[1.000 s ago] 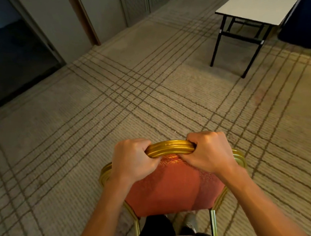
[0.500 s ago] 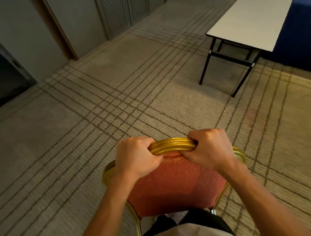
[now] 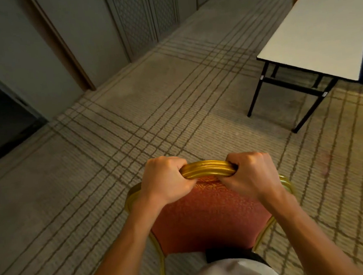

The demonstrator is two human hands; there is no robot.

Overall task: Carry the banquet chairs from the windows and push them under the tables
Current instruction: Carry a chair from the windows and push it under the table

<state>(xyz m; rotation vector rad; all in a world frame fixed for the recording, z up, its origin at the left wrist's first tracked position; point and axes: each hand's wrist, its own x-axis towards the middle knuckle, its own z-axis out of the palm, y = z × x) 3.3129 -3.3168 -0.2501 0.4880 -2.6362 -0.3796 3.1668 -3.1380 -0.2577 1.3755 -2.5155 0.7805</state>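
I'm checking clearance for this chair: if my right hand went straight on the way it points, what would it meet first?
Past the chair rail it grips, the right hand points over carpet toward the wall panels; the table stands off to its right. Looks free, though depth is unclear.

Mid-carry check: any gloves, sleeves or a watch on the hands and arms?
No gloves, rings or watch on the left hand or right hand; no sleeves reach into view. A white garment shows at the bottom edge.
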